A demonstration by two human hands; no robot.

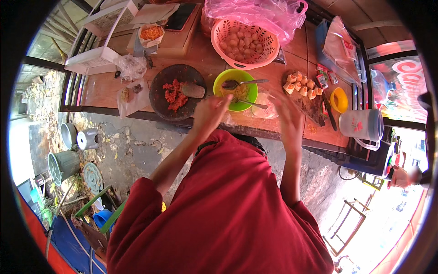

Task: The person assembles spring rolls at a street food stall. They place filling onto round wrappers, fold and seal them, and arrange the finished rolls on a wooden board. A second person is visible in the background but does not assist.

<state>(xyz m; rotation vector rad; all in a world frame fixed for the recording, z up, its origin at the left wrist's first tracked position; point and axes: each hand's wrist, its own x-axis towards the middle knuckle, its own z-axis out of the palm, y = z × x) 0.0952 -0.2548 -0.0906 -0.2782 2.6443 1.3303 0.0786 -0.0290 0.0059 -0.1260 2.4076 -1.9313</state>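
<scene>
My left hand (212,111) is at the near left rim of a lime-green bowl (254,94), its fingertips bunched; whether they pinch anything cannot be told. Shredded food and two metal spoons (251,82) are in the bowl. My right hand (288,111), slightly blurred, hovers with extended fingers right of a clear plastic sheet (265,106) with something pale on it. Filled, rolled snacks (303,82) sit in rows on a dark wooden board (306,106) farther right. To the left, a stone mortar (157,99) holds red paste and a stone pestle (193,90).
A pink basket (219,41) of pale balls stands behind the bowl, beside a pink plastic bag (256,13). At right are a knife (329,113), a yellow bowl (339,100) and a lidded plastic jug (359,125). A person's hand (400,178) shows at far right.
</scene>
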